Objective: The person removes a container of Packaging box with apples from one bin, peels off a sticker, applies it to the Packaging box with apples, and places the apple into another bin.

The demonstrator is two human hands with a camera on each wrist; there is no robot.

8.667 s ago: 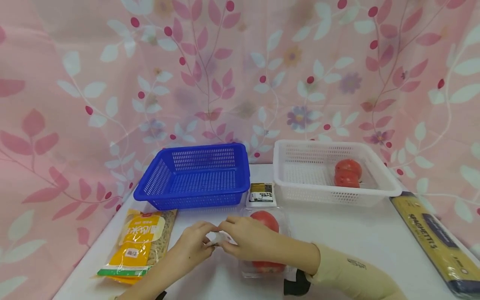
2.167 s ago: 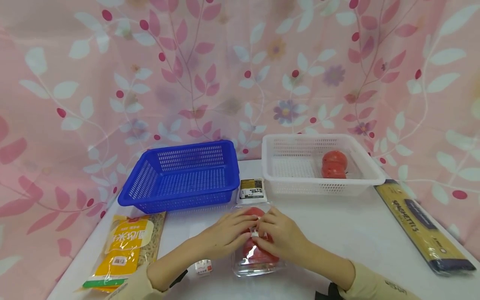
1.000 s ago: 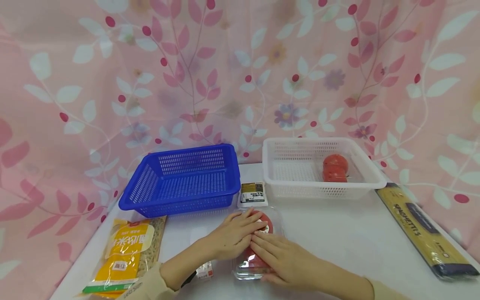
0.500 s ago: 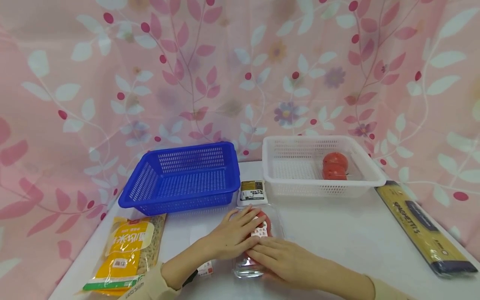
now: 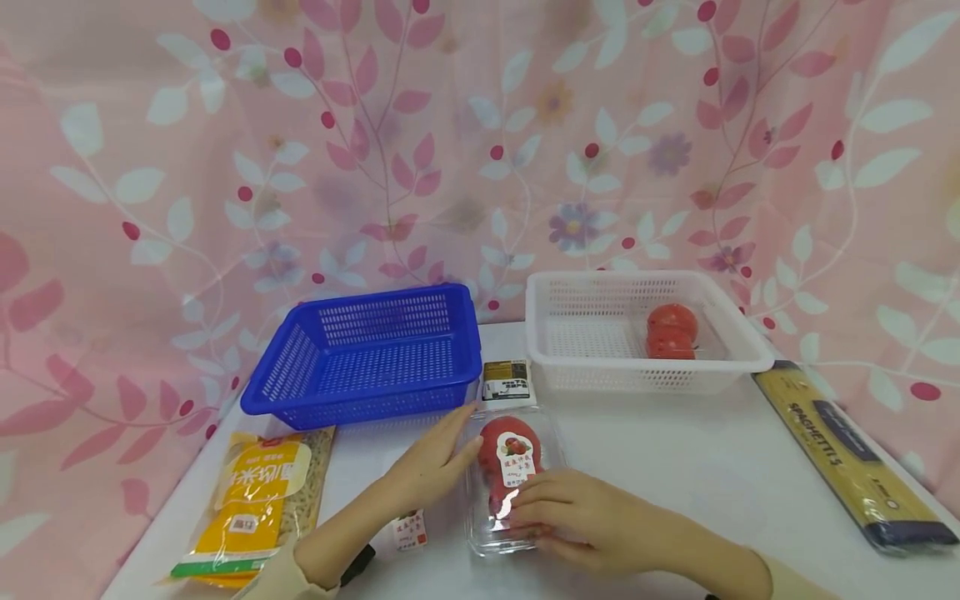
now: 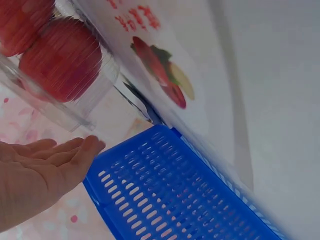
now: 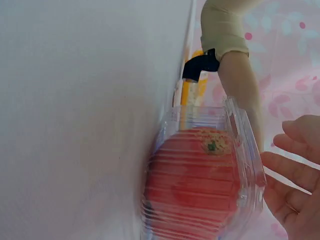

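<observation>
A clear plastic box of red tomatoes lies on the table between my hands. On its lid is a white sticker with a fruit picture and red writing. My left hand is by the box's left side, fingers straight and thumb spread; in the left wrist view its fingertips are just beside the box. My right hand has loosely bent fingers on the lid's near right part. In the right wrist view, those fingers touch the lid's rim without wrapping around it.
Sticker backing with another printed sticker lies near the left forearm. Behind stand a blue basket and a white basket holding boxed tomatoes. A white packet, a yellow grain bag and spaghetti lie around.
Earlier my hands handled a small white piece, then set the sticker on the lid and pressed it flat. Now the left hand has lifted off leftward and the right has drawn back, uncovering the sticker.
</observation>
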